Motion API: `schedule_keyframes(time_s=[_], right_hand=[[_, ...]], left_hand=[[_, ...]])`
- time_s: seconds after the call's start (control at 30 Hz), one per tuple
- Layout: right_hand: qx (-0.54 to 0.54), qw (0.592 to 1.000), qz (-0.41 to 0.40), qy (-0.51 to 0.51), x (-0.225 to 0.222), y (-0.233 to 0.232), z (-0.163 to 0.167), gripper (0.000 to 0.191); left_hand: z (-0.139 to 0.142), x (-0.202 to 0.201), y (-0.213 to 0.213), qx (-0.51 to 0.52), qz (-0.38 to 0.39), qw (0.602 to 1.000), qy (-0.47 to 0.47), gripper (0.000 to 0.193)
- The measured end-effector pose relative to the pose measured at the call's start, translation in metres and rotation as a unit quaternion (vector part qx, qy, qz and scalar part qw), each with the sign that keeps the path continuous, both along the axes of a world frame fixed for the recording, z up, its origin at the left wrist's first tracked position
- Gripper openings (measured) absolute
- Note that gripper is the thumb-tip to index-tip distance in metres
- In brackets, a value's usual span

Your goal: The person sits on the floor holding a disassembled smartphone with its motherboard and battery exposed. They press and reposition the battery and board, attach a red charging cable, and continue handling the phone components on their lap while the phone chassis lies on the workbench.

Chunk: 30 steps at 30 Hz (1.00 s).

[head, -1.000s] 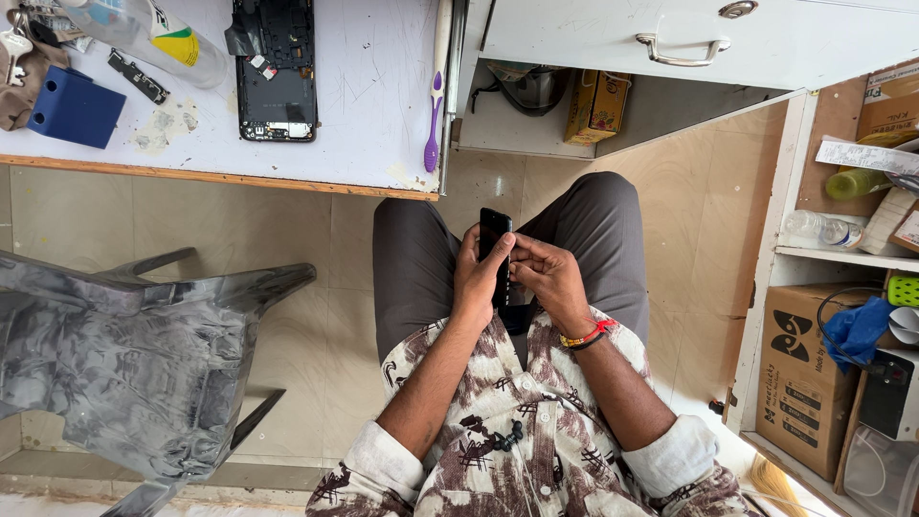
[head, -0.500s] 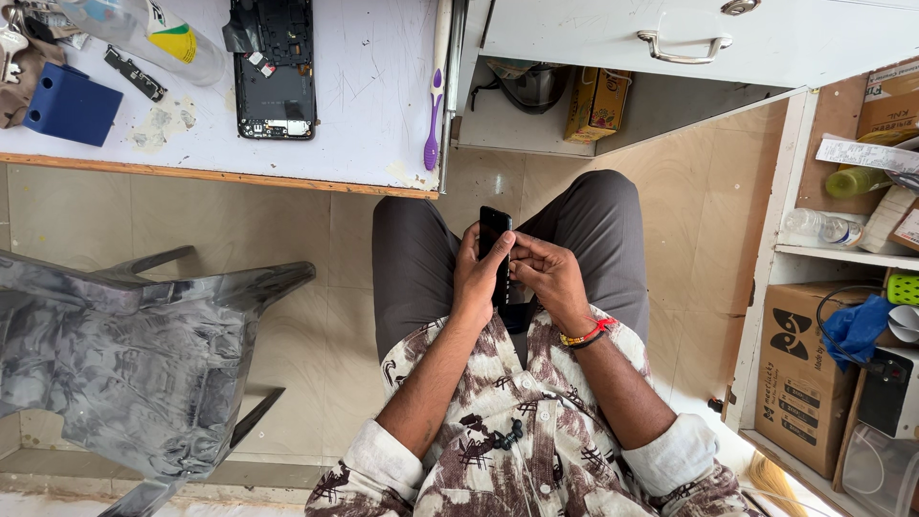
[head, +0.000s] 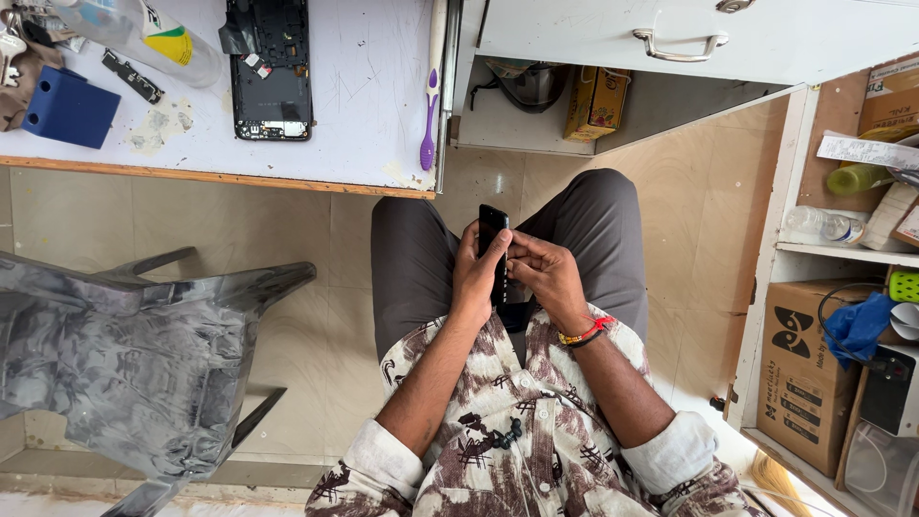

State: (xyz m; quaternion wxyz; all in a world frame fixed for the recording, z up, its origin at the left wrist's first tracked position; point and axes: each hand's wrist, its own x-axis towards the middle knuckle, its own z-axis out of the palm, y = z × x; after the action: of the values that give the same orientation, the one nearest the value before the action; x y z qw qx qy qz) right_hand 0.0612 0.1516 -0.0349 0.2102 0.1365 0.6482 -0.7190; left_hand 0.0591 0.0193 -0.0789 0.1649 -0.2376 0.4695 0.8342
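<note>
Over my lap I hold a black phone upright, its top end sticking out above my fingers. My left hand wraps around its left side. My right hand grips it from the right, fingertips pressed against its edge. A red and yellow thread band sits on my right wrist. I am seated, in grey trousers and a patterned shirt.
A white worktable ahead carries an opened phone body, a blue box, a clear bottle and a purple toothbrush. A grey plastic chair stands on the left. Shelves with boxes and a drawer are on the right.
</note>
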Motion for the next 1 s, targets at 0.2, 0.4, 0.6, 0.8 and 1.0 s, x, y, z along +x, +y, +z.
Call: schedule_keyframes(time_s=[0.2, 0.4, 0.6, 0.8, 1.0], right_hand=[[-0.039, 0.998, 0.004, 0.056, 0.000, 0.001, 0.003, 0.053], [0.086, 0.980, 0.082, 0.158, 0.007, 0.009, 0.007, 0.058], [0.127, 0.964, 0.091, 0.214, 0.008, 0.014, 0.008, 0.056], [0.163, 0.949, 0.088, 0.257, 0.013, 0.023, 0.008, 0.051], [0.131, 0.965, -0.049, 0.222, 0.013, 0.024, 0.004, 0.029]], left_hand=[[0.001, -0.004, 0.002, 0.077, 0.023, 0.997, 0.003, 0.055], [0.002, -0.001, 0.005, 0.184, -0.020, 0.982, 0.027, 0.070], [0.006, -0.001, 0.008, 0.264, -0.048, 0.963, 0.029, 0.082], [-0.001, -0.001, 0.012, 0.214, -0.059, 0.975, -0.027, 0.079], [-0.006, 0.007, 0.008, 0.104, -0.046, 0.993, 0.031, 0.055]])
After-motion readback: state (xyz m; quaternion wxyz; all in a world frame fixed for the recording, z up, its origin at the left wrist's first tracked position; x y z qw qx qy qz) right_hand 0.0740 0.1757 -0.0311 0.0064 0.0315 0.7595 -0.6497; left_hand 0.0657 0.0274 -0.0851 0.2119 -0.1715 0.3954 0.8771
